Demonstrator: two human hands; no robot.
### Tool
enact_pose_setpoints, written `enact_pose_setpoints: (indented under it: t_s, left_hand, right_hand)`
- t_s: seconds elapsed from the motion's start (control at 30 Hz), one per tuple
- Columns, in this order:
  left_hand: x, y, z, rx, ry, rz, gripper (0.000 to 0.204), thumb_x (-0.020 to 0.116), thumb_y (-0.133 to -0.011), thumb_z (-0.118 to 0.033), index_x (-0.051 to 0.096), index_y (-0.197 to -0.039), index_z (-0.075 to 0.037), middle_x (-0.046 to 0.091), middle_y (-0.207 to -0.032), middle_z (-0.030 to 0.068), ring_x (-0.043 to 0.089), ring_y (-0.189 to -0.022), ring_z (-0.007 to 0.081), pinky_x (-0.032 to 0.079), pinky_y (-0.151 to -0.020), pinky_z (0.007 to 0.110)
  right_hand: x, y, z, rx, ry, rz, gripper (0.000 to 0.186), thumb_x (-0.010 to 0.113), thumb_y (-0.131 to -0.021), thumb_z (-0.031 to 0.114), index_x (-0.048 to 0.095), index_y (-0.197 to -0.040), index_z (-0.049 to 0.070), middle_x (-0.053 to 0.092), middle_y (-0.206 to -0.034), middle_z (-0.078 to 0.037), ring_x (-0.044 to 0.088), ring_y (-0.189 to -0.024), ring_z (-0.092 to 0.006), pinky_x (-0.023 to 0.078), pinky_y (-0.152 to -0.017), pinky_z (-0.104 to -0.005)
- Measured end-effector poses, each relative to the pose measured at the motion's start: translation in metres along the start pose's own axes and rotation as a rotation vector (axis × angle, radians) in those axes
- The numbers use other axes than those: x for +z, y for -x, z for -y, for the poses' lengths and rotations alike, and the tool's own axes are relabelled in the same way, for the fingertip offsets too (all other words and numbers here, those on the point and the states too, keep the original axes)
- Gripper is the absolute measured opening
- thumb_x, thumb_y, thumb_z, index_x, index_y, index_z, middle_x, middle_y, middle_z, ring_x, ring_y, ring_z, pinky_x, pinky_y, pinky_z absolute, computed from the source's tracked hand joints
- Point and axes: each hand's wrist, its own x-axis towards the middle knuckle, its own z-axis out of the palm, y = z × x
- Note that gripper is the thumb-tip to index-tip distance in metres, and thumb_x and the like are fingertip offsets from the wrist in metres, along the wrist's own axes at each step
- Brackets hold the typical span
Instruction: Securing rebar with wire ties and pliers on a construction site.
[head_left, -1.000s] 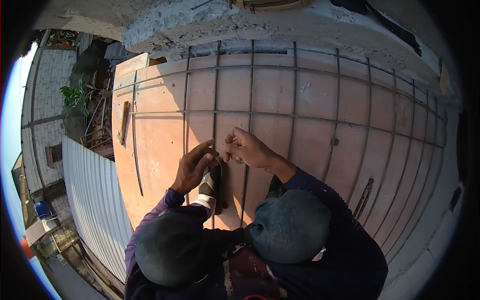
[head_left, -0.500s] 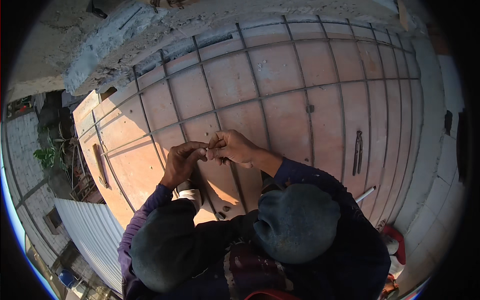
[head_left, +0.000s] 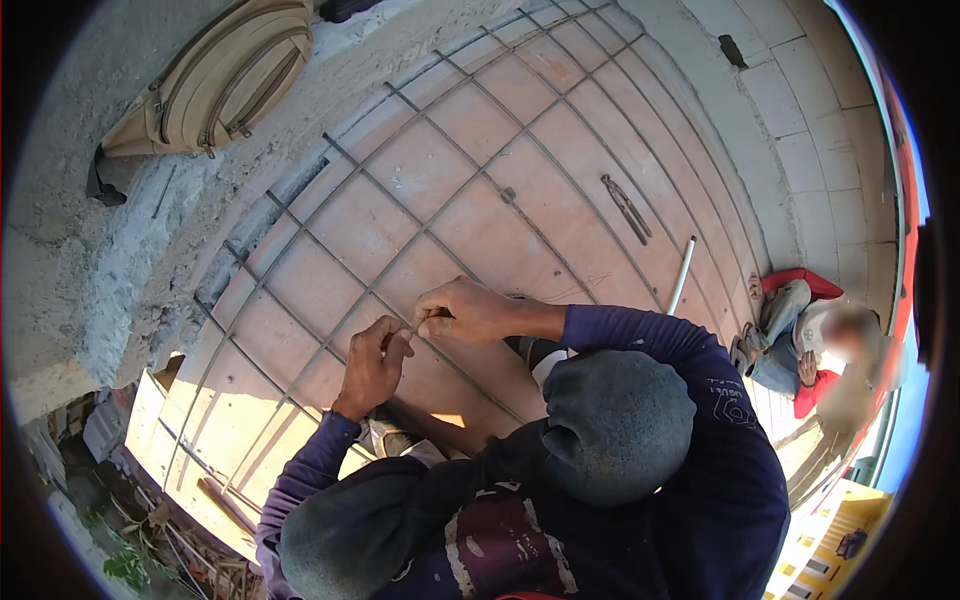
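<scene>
Both of my hands meet in front of my knees, above a grid of thin steel bars [head_left: 470, 165] laid over reddish boards [head_left: 545, 180]. My left hand [head_left: 373, 362] is closed in a pinch, thumb against fingers. My right hand [head_left: 462, 308] is closed too, its fingertips almost touching those of the left. Whatever lies between the fingertips is too small to make out. Just beyond my right wrist, a few hair-thin wires [head_left: 575, 287] lie on the boards. Farther to the right rests a pair of pincers [head_left: 627, 208] with long handles, out of both hands' reach.
A white tube [head_left: 682, 275] lies right of my arm. At the far left, a tan zippered bag [head_left: 225, 75] rests on the rough concrete ledge [head_left: 130, 270]. Another person [head_left: 800, 335] sits at the right. A wooden piece [head_left: 228, 505] lies near the boards' left edge.
My view has swung to the right, bringing in the tan bag and the seated person. My hands stay close together, fingers pinched, with the left hand now more upright.
</scene>
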Motion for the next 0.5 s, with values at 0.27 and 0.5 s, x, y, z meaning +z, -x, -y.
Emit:
enact_pose_setpoints:
  t_s: [0.27, 0.5]
  left_hand:
    - [-0.021, -0.041, -0.021, 0.451, -0.414, 0.199, 0.009, 0.056, -0.092, -0.005, 0.059, -0.098, 0.001, 0.063, -0.084, 0.0177, 0.063, -0.079, 0.0363, 0.050, -0.071, 0.042]
    - [-0.049, -0.049, -0.052, 0.815, -0.733, 0.331, 0.024, 0.059, -0.075, 0.001, 0.056, -0.098, -0.002, 0.058, -0.091, 0.0163, 0.060, -0.093, 0.0365, 0.048, -0.083, 0.047]
  right_hand:
    - [-0.027, 0.018, 0.041, 0.104, 0.324, -0.125, 0.014, 0.061, -0.089, 0.016, 0.069, -0.093, 0.005, 0.071, -0.086, -0.016, 0.068, -0.083, -0.0376, 0.051, -0.074, -0.0457]
    - [-0.015, 0.032, 0.061, 0.081, 0.322, -0.187, 0.017, 0.058, -0.092, 0.015, 0.066, -0.103, 0.005, 0.071, -0.091, -0.018, 0.068, -0.085, -0.0376, 0.051, -0.077, -0.0453]
